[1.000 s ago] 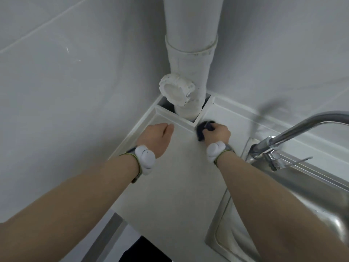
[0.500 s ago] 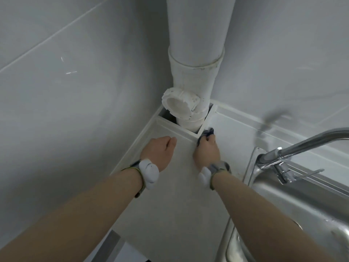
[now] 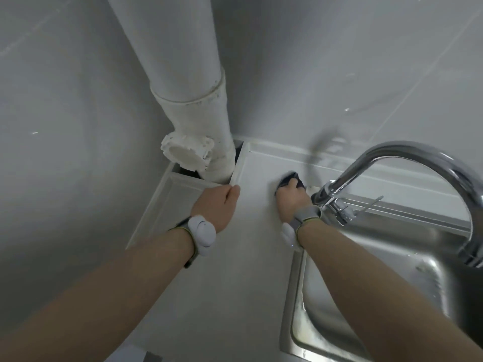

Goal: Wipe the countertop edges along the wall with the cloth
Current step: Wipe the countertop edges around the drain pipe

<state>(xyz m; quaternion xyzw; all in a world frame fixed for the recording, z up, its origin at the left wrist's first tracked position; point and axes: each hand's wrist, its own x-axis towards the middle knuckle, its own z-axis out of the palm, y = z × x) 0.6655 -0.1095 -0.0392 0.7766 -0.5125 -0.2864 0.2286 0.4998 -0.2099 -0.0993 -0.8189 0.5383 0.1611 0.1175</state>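
A dark cloth [image 3: 292, 178] is bunched under my right hand [image 3: 291, 201], which grips it and presses it onto the white countertop [image 3: 235, 270] a little in front of the raised back edge [image 3: 282, 152] along the wall, just left of the tap base. Most of the cloth is hidden by my fingers. My left hand [image 3: 215, 205] rests on the countertop with fingers curled under, beside the corner of the boxed cut-out around the pipe, and holds nothing.
A thick white drain pipe [image 3: 193, 100] with a capped side opening [image 3: 187, 155] drops through the corner cut-out. A chrome tap [image 3: 392, 163] arches over the steel sink [image 3: 366, 296] on the right. Grey tiled walls close in at left and back.
My right hand has slid the cloth to the right, from the corner by the pipe toward the tap base. My left hand has stayed by the cut-out. The view has shifted right.
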